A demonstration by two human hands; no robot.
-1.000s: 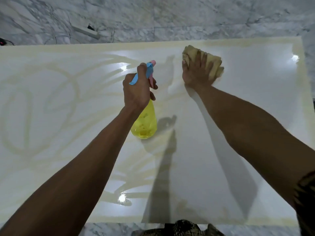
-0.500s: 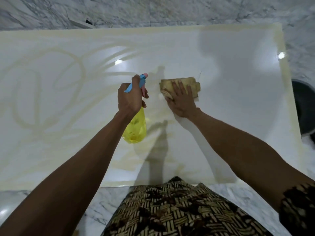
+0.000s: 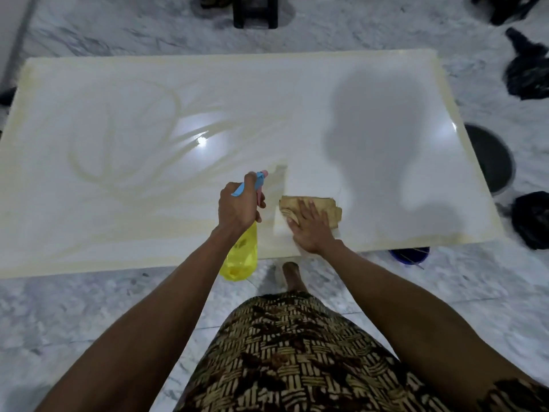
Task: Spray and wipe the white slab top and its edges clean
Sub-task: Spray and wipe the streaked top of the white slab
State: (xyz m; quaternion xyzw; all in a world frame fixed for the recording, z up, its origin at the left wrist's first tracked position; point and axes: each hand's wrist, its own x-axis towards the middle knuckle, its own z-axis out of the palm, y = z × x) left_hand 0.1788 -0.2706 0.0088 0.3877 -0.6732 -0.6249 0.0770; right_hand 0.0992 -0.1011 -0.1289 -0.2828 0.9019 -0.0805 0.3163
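Note:
A large white slab (image 3: 371, 93) lies low over a marble floor, its left half streaked with yellowish smears and its rim tinted yellow. My left hand (image 3: 237, 208) grips the neck of a yellow spray bottle (image 3: 241, 257) with a blue and pink trigger head, held above the slab's near edge. My right hand (image 3: 310, 228) presses flat on a folded tan cloth (image 3: 325, 205) on the slab, close to the near edge and just right of the bottle. The slab to the right of the cloth looks wiped and glossy.
A dark round basin (image 3: 490, 157) sits on the floor by the slab's right edge, with black bags (image 3: 531, 218) beyond it. A blue tub (image 3: 410, 254) peeks out under the near right edge. A black stool (image 3: 255, 10) stands behind the slab. My patterned garment (image 3: 297, 352) is below.
My right hand has dragged the cloth from the far side of the slab back to its near edge. My view has pulled back, and my left hand with the bottle has come nearer too.

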